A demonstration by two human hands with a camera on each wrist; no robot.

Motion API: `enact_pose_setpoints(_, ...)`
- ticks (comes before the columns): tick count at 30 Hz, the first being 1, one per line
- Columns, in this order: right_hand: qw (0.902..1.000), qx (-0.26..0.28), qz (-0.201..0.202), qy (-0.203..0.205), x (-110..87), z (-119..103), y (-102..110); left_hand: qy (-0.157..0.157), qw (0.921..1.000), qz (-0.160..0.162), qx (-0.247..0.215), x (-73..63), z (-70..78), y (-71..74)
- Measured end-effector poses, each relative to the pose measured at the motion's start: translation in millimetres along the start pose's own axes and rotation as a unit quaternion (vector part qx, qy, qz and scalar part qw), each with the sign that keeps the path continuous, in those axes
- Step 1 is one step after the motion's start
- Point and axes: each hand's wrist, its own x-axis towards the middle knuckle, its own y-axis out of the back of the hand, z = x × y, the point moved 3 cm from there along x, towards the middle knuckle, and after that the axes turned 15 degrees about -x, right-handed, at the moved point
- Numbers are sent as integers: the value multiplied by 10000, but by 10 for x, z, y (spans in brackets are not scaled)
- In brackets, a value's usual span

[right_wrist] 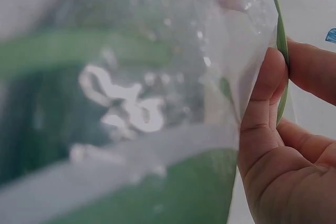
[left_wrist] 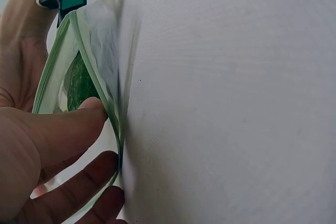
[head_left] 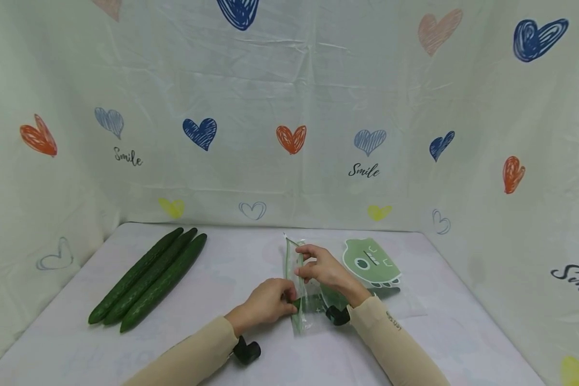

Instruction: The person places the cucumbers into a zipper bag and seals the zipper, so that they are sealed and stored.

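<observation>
A clear zip bag (head_left: pixel 371 260) with a green cartoon print lies at the right of the middle, its green-edged mouth facing left. Inside, a dark green cucumber (left_wrist: pixel 80 82) shows through the parted mouth; most of it is hidden by the print. My left hand (head_left: pixel 266 303) pinches the near part of the lip, thumb at the opening beside the cucumber's end and fingers outside. Farther back, my right hand (head_left: pixel 324 268) holds the bag's green edge between thumb and fingers, as the right wrist view shows close up (right_wrist: pixel 286 145).
Three long cucumbers (head_left: pixel 149 281) lie side by side at the left of the white-covered table (head_left: pixel 222 364). A white curtain (head_left: pixel 251 177) printed with hearts stands behind and along both sides. A black wrist camera (head_left: pixel 247 351) sits at each wrist.
</observation>
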Motion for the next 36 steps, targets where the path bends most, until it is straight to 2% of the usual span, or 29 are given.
enact_pose_setpoints(8,10000,-32,12,-14,6,7,0,1,9999,153,-80,-9,-1,-11)
enact_pose_setpoints(15,10000,-5,34,4,138,250,-44,-109,9993,320,161,2,41,-31)
enact_pose_setpoints(19,9999,-23,92,-38,171,309,-50,-86,9987,417,263,13,50,-47)
enact_pose_setpoints(26,10000,14,73,-58,155,269,-43,-47,9987,465,221,23,45,-57)
enact_pose_setpoints(31,10000,41,-5,-29,98,163,-18,-70,9989,455,127,14,68,-47)
enact_pose_setpoints(36,10000,83,26,-39,113,215,-34,-86,9991,404,-112,-1,57,-33)
